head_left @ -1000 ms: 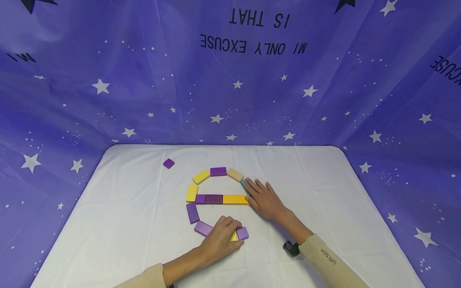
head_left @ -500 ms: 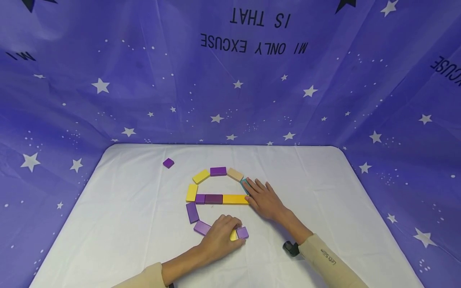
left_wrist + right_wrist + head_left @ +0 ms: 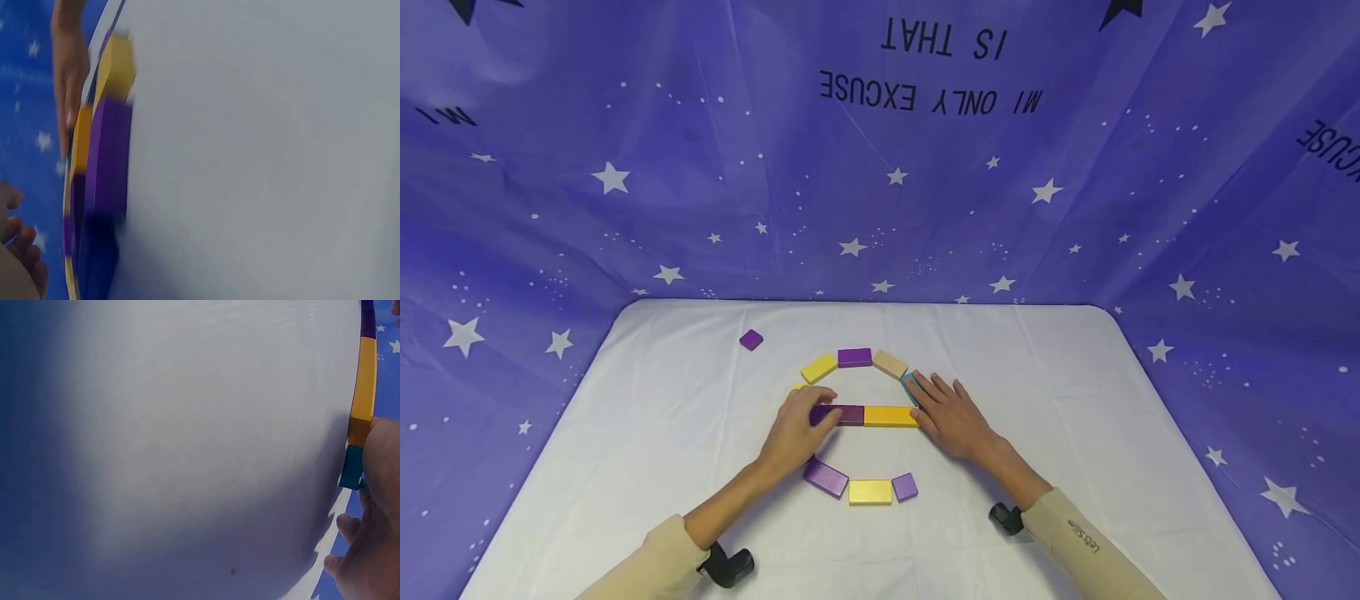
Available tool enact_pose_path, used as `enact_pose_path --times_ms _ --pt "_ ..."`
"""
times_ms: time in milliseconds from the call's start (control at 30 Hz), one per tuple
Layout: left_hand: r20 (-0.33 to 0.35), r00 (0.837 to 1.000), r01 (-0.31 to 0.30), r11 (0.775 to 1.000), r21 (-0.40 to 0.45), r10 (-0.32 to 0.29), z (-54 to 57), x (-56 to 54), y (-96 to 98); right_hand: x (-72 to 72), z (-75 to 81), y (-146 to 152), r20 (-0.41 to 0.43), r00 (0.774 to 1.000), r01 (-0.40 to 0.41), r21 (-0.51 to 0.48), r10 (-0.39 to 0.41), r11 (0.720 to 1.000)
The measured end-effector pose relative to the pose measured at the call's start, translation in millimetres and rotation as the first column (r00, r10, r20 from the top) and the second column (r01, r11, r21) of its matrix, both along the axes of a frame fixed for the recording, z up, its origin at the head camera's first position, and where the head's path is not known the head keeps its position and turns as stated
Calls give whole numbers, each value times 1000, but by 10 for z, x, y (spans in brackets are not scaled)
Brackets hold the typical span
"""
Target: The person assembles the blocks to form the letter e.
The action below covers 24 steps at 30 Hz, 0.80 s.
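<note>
My left hand (image 3: pixel 797 425) hovers over the left end of a row of blocks, with its fingers and thumb bent and apart. Beneath its fingertips lies a dark purple block (image 3: pixel 852 416), while the yellow block at far left is mostly covered. My right hand (image 3: pixel 951 417) lies flat with straight fingers over a teal block (image 3: pixel 908 387). Its thumb touches the right end of an orange-yellow block (image 3: pixel 891 416). Below that row, a purple block (image 3: pixel 826 478), a yellow block (image 3: pixel 870 492) and a small lavender block (image 3: pixel 905 487) form a curve.
An arc of yellow (image 3: pixel 819 367), violet (image 3: pixel 854 357) and tan (image 3: pixel 890 363) blocks curves above the row. One loose purple block (image 3: pixel 751 339) lies at the back left of the white table (image 3: pixel 1037 358). A starry purple curtain (image 3: pixel 880 208) surrounds the back and sides.
My left hand has let go of the lower yellow block and moved up and left to the row's left end. The right hand and the blocks in view stay where they were.
</note>
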<state>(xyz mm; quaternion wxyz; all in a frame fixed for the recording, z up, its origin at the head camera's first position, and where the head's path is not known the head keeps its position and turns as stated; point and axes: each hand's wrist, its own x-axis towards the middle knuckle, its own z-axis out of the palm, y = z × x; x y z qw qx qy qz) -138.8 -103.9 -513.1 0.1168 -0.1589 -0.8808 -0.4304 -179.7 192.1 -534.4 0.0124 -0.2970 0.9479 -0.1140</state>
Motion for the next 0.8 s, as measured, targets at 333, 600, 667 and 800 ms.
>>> enact_pose_path --times_ms 333,600,667,800 --pt "-16 981 -194 980 38 194 -69 -482 -736 -2 1 3 12 1000 3 16 -3 1000" --pt "27 948 -319 947 36 318 -169 -794 -1086 -2 -1 0 29 1000 8 30 -9 1000" --pt "45 936 -351 936 25 350 -188 -855 -1140 -5 2 -1 38 999 8 36 -9 999" --pt "102 921 -376 926 -29 377 -205 -943 -1196 -6 20 -7 35 999 7 38 -9 999"
